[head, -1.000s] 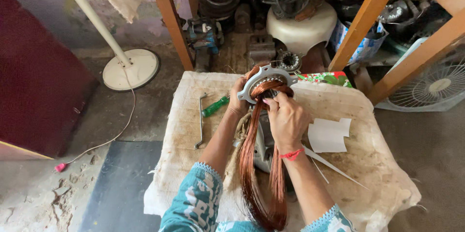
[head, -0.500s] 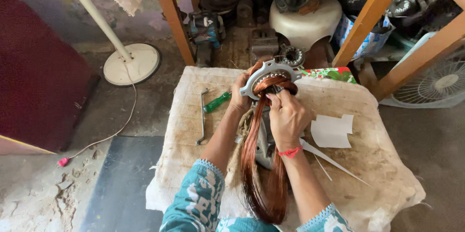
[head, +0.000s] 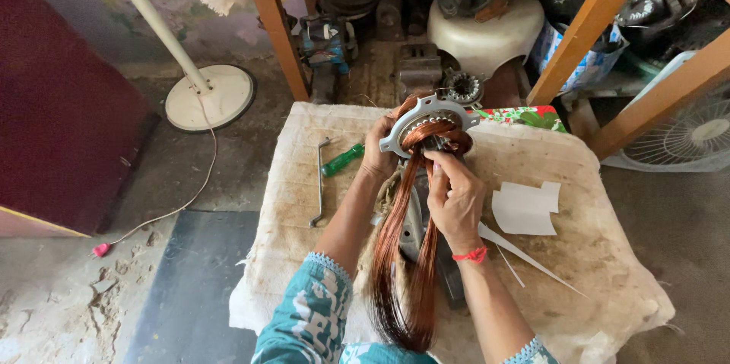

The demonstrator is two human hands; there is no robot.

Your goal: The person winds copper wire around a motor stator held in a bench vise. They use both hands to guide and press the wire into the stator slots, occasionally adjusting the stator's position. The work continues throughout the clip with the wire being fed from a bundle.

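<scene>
Gripping the grey metal stator ring (head: 427,122) by its left rim, the left hand (head: 378,152) has its fingers curled closed around the edge and holds the ring tilted up above the far middle of the cloth-covered surface (head: 608,257). At the ring's near side the right hand (head: 456,195) pinches strands of the copper wire coil (head: 403,257) against the ring's inner opening, fingertips pressed together. From the ring the coil hangs in a long loop toward the person, over a dark metal part that I cannot tell more about, and ends close to the surface's near edge. Left of the ring lie a green-handled screwdriver (head: 342,159) and a bent metal rod (head: 320,181), both well inside the left edge, with bare cloth around them. Right of the ring lie white paper pieces (head: 525,208) and thin white strips (head: 525,254), with open cloth beyond them out to the right edge. Behind the ring, past the far edge, stand wooden posts (head: 270,22) and crowded motor parts. Farther left of the ring, on the floor, stands a white fan base (head: 209,98).
</scene>
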